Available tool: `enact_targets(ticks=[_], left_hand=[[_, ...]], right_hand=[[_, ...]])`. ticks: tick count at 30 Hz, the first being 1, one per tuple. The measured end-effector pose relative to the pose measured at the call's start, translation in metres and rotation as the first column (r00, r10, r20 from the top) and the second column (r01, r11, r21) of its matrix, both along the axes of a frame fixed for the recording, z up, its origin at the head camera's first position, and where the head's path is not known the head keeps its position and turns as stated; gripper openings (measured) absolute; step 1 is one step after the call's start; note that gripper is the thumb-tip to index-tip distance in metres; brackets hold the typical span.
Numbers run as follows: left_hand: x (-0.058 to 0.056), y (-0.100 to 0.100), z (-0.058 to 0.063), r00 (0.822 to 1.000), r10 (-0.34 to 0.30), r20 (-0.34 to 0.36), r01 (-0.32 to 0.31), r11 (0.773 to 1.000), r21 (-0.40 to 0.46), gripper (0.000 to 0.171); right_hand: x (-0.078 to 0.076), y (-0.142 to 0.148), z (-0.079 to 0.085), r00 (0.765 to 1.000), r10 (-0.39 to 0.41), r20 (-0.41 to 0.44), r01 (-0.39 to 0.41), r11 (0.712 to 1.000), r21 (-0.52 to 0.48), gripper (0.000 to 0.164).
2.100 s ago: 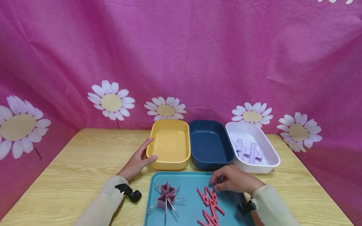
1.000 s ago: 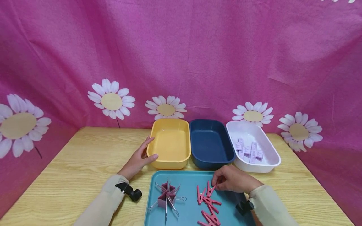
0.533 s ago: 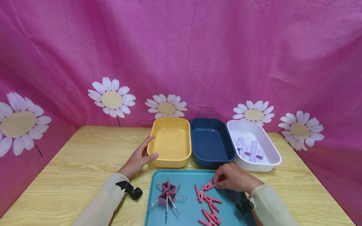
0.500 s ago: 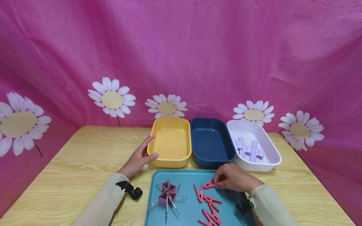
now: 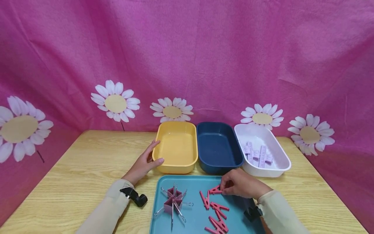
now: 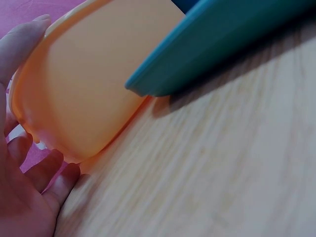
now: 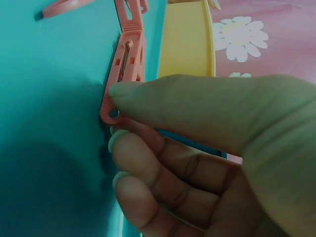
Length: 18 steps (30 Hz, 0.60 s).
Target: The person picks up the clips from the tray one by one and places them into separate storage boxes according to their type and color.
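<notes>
My left hand [image 5: 143, 166] holds the left side of the yellow bin [image 5: 175, 170], thumb over the rim and fingers against the outer wall. In the left wrist view the fingers [image 6: 44, 170] curl at the wall of the bin near the tabletop. Over the teal tray [image 5: 195, 182], my right hand [image 5: 243, 185] pinches one end of a pink clothespin [image 5: 215, 190], thumb on top in the right wrist view. Its other end points left, beside a second pink clothespin [image 5: 205, 200]. More pink clothespins [image 5: 219, 224] lie nearer the front of the tray.
Binder clips [image 5: 171, 204] with splayed wire handles stand clustered on the tray's left. Behind the tray, a navy bin [image 5: 219, 167] sits between the yellow bin and a white bin [image 5: 264, 172] holding lilac measuring tapes [image 5: 261, 156]. A pink flowered cloth [image 5: 187, 58] hangs behind.
The clothespin in my right hand has swung from upright to lying sideways, and nearby clothespins have shifted apart. My right hand has moved little; my left hand stays on the yellow bin.
</notes>
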<state>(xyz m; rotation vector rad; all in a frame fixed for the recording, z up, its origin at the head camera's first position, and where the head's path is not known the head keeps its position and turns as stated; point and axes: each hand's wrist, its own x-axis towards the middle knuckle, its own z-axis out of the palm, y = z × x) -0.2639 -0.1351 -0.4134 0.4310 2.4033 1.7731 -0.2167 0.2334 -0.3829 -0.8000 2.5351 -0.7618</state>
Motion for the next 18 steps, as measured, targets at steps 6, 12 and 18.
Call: enact_targets(ticks=[6, 12, 18], left_hand=[[-0.0009, -0.0002, -0.0006, 1.000, -0.001, 0.001, 0.001, 1.000, 0.015, 0.072], [-0.0013, 0.0000, -0.0010, 1.000, -0.003, -0.001, 0.003, 1.000, 0.010, 0.074], [-0.0011, -0.0008, -0.0023, 1.000, -0.005, -0.007, 0.005, 1.000, 0.015, 0.076]], right_hand=[[0.0003, -0.0005, 0.0030, 1.000, -0.001, -0.011, 0.001, 1.000, -0.006, 0.005], [0.0017, -0.0001, 0.0052, 1.000, -0.011, -0.027, 0.010, 1.000, -0.013, 0.002], [0.0030, 0.0003, 0.0076, 0.997, -0.006, -0.082, 0.004, 1.000, -0.031, 0.007]])
